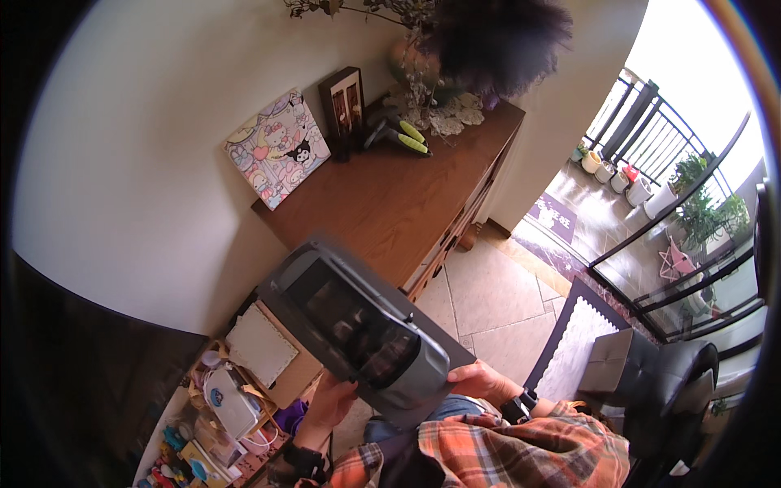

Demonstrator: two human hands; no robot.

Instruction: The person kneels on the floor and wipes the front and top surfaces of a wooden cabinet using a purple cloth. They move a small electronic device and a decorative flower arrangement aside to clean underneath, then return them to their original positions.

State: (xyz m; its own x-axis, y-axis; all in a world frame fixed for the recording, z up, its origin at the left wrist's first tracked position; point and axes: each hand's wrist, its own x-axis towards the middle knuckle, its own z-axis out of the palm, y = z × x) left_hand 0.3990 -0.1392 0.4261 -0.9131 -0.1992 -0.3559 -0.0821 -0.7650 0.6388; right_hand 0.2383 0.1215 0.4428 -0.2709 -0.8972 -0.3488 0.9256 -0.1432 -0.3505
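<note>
A grey model car (399,360) on a flat dark base is held between both hands, tilted in front of my body. My left hand (331,401) grips its near left edge, the thumb on top. At its near right corner, my right hand (479,379) pinches the base, with the fingers partly hidden underneath. The model's far end reaches over the near end of a brown wooden cabinet (378,201) in the view. Dark glossy windows and roof cover the model's middle.
On the cabinet stand a cartoon picture panel (279,147), a dark display box (343,104), and a dark item with lime-green grips (412,138). A cluttered surface (226,421) lies lower left, beside a cardboard box (287,378). A black leather chair (674,378) stands right.
</note>
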